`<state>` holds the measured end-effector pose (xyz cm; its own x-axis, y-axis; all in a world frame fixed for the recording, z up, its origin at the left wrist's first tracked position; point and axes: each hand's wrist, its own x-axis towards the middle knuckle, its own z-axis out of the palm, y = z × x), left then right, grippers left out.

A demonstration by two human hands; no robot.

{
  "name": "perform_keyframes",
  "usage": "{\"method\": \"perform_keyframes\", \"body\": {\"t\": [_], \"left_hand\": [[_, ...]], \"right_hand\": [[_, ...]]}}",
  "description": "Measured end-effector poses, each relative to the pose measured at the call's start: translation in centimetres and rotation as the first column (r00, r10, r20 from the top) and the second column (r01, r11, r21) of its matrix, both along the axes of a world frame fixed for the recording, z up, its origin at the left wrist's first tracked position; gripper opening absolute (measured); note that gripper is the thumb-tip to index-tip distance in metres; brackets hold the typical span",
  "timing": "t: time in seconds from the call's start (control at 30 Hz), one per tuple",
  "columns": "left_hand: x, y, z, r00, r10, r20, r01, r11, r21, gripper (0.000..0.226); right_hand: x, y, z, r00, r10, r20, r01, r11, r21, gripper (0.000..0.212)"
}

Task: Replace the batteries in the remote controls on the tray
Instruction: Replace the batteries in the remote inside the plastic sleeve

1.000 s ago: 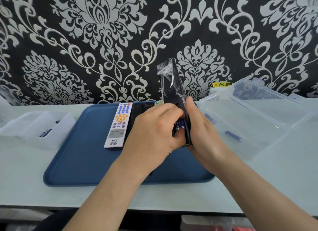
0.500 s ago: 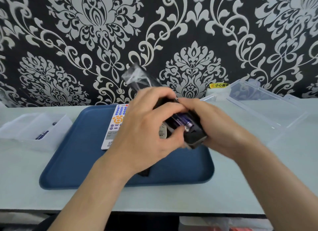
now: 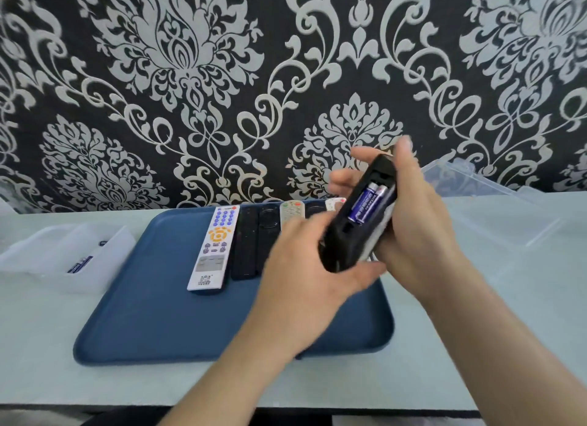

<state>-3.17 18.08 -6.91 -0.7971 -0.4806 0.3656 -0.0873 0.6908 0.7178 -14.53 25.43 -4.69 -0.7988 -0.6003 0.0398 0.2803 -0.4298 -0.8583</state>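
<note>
My right hand (image 3: 422, 232) grips a black remote (image 3: 352, 238) above the right part of the blue tray (image 3: 143, 314). The remote is tilted with its back toward me. Its battery compartment is uncovered and shows two blue batteries (image 3: 365, 203) side by side. My left hand (image 3: 301, 267) holds the remote's lower end, with the thumb beneath it. On the tray lie a white remote (image 3: 216, 247) with blue and orange buttons, two black remotes (image 3: 244, 244) beside it, and a small pale remote (image 3: 291, 213) further back.
A clear plastic box (image 3: 63, 257) holding blue batteries (image 3: 79, 263) stands left of the tray. A larger clear box (image 3: 495, 209) with its lid open sits at the right. The pale table ends at a front edge (image 3: 222, 403). A patterned wall stands close behind.
The black remote has swung so that its compartment end points up and right. My left hand slid down off the compartment to the lower end, which uncovers both batteries.
</note>
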Motion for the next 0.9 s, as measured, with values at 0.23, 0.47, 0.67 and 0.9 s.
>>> {"method": "perform_keyframes", "body": {"t": [0.23, 0.47, 0.67, 0.9], "left_hand": [[0.1, -0.8, 0.2, 0.987, -0.023, -0.158, 0.000, 0.989, -0.147, 0.026], [0.6, -0.7, 1.0, 0.979, -0.139, -0.152, 0.093, 0.958, -0.272, 0.034], [0.9, -1.3, 1.3, 0.986, -0.136, -0.093, 0.095, 0.930, -0.355, 0.035], [1.1, -1.3, 1.7, 0.985, -0.147, -0.086, 0.088, 0.871, -0.484, 0.033]], "right_hand": [[-0.7, 0.7, -0.2, 0.984, 0.131, 0.122, -0.132, 0.991, -0.002, 0.065], [0.6, -0.1, -0.7, 0.976, 0.212, 0.054, -0.219, 0.948, 0.232, 0.059], [1.0, 0.0, -0.7, 0.981, 0.193, -0.025, -0.178, 0.941, 0.287, 0.057], [0.9, -0.3, -0.9, 0.978, 0.176, -0.113, -0.135, 0.944, 0.303, 0.056]]}}
